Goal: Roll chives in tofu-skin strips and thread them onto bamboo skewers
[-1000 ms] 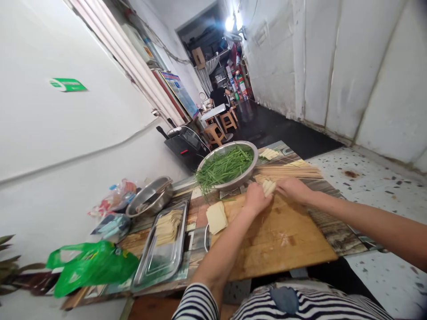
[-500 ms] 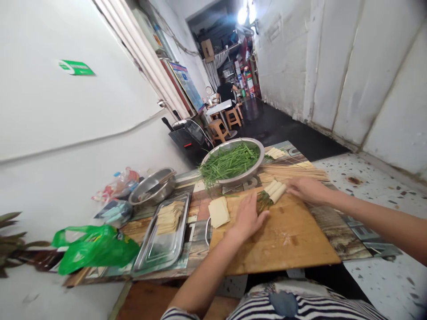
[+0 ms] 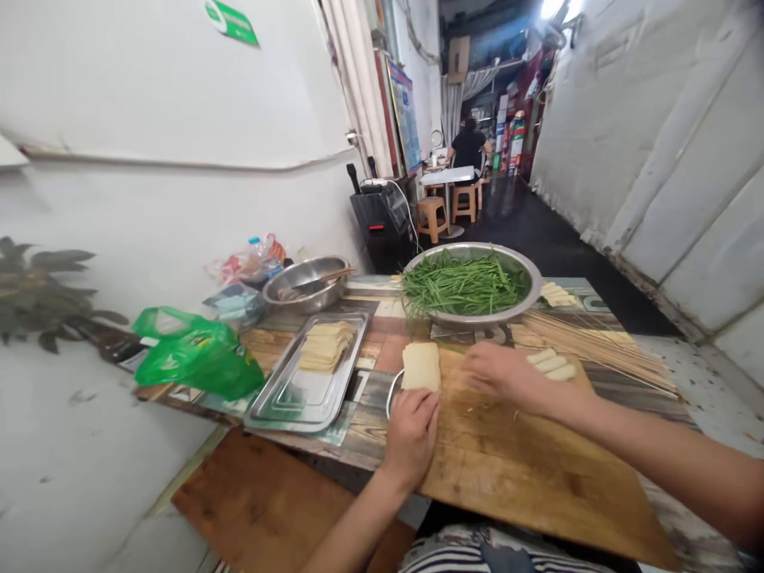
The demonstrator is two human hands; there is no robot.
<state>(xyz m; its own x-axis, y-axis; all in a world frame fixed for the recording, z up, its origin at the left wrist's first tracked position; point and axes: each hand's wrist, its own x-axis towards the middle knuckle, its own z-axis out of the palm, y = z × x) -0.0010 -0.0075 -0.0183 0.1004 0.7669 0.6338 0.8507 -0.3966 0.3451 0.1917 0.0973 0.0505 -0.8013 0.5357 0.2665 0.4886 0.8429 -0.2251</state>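
**Tofu sheets at the board's left edge**

The tofu-sheet stack (image 3: 421, 364) lies on the cutting board (image 3: 507, 469) — thin, soft, likely to tear, best lifted by an edge. The left hand (image 3: 411, 426) curls at its near edge, grip unclear; the right hand (image 3: 507, 374) rests flat and empty.

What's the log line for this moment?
left hand: at tofu sheets | right hand: flat on cutting board | rolls: beside right hand

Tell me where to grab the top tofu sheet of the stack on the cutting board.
Pinch the near short edge, coming from the near side, beside the left hand. The tofu stack lies flat on the cutting board and the sheets look thin, so lifting an edge upward probably works better than a grip across the top.
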